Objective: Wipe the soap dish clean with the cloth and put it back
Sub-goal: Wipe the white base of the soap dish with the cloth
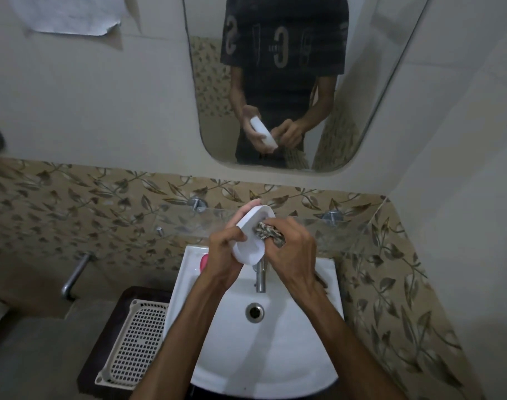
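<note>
While held tilted over the sink (278, 356), soap dish (251, 241) being gripped by left hand (226, 249), right hand (292, 246) fingers clenching cloth (268, 232) inside it. Possibly slipping toward the tap (260, 277) if pressed hard. Glass shelf (318, 229), mirror (347, 82), leaf-patterned tiles (87, 203) surrounding.

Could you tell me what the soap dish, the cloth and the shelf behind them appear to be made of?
The soap dish looks like smooth white plastic, possibly ceramic: uniform, slightly glossy. The cloth seems a soft woven fabric, patterned and crumpled into folds in the right hand. The shelf appears to be clear glass: the leaf tiles show through it, and it sits on metal pegs.
</note>
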